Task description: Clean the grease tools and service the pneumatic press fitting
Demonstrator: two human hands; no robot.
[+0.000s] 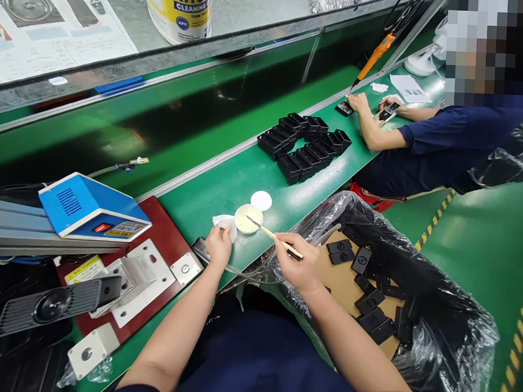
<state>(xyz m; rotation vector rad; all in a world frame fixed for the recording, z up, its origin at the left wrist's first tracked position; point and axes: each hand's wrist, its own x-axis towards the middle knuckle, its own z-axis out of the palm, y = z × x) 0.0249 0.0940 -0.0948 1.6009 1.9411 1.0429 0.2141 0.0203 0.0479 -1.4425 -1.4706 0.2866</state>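
Observation:
My right hand (299, 262) grips a slim brush (266, 231) with a pale handle and a dark end. Its tip is over or in a small round white tub (236, 219) of pale yellow paste. Pinched in the fingers of my left hand (219, 246) is a white wipe (226, 222), just left of the tub. The tub's white lid (261, 200) lies flat behind it on the green bench. Beside my left hand sits a dark part (201, 248), half hidden by the wrist.
A blue-headed press (92, 206) on a red base stands left. Black housings (310, 155) fill rows further along the bench. A plastic-lined box (455, 320) with black parts is at right. A co-worker (455, 135) handles parts near an orange screwdriver (375, 57).

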